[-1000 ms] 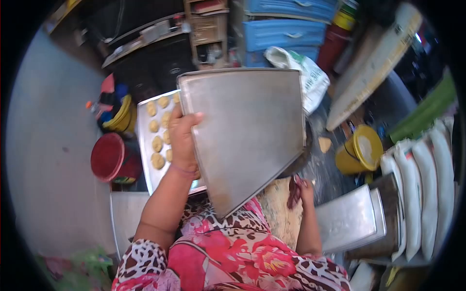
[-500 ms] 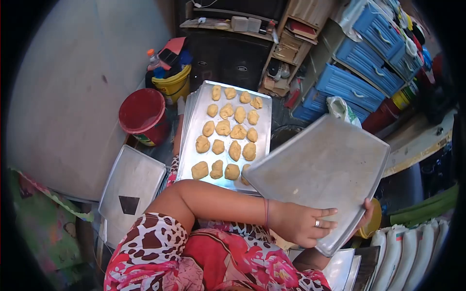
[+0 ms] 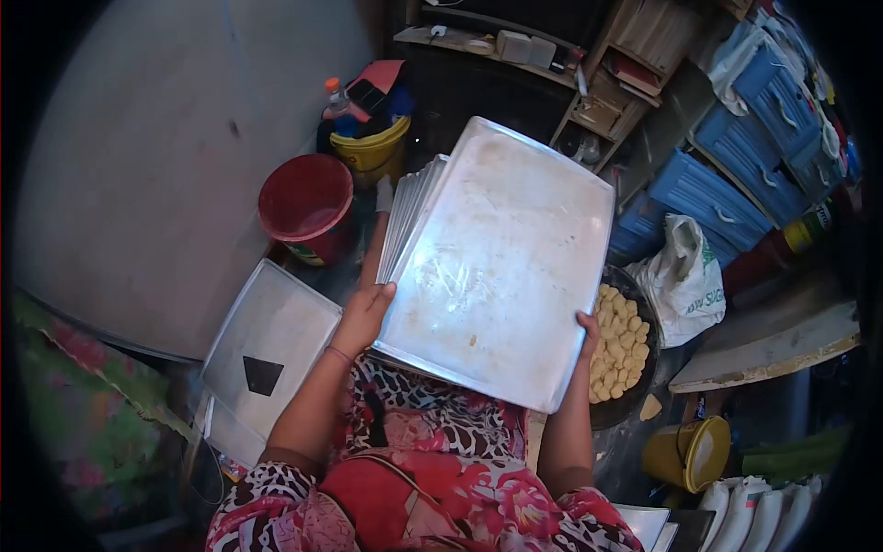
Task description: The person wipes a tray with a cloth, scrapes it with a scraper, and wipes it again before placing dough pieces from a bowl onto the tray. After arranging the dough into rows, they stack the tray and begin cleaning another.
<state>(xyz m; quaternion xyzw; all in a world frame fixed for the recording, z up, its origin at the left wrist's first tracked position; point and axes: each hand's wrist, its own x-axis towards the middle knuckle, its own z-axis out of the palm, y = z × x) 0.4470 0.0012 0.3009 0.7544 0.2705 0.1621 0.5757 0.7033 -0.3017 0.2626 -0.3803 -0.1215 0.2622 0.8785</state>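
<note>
From here, I find the tray (image 3: 497,267) hiding most of the stack (image 3: 411,216) and part of the dough (image 3: 621,354). Beneath it, I lose the left hand (image 3: 366,315)'s fingers. The bottom edge crops the sacks (image 3: 763,513).

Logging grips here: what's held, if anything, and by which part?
A metal tray, by opposite edges: left hand at the left edge near the lower corner, right hand at the right edge.
</note>
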